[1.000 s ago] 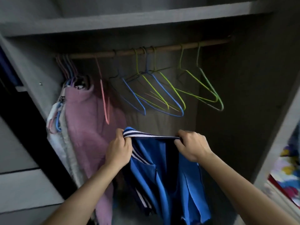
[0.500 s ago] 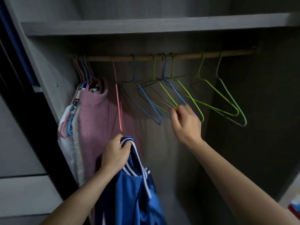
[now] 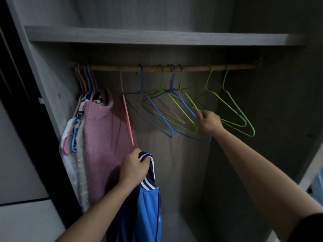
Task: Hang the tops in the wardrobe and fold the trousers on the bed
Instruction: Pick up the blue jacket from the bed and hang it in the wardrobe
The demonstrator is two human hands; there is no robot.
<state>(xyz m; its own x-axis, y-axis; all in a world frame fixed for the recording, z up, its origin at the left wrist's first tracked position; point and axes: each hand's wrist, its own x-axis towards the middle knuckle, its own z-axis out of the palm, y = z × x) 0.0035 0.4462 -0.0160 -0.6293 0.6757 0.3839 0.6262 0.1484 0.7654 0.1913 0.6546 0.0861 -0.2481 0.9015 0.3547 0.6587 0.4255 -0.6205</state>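
The wardrobe (image 3: 157,36) opens ahead of both hands, its wooden rail (image 3: 152,68) above them. The blue top (image 3: 148,206) hangs limp below my left hand (image 3: 134,167), which grips it bunched at the striped collar (image 3: 150,158); light, soft and floppy, I judge, best held by collar and shoulders. My right hand (image 3: 208,122), higher and to the right, pinches a thin, springy wire hanger (image 3: 190,101) among the cluster.

Bare forearms (image 3: 97,212); dark sleeve (image 3: 310,227) on the right arm.
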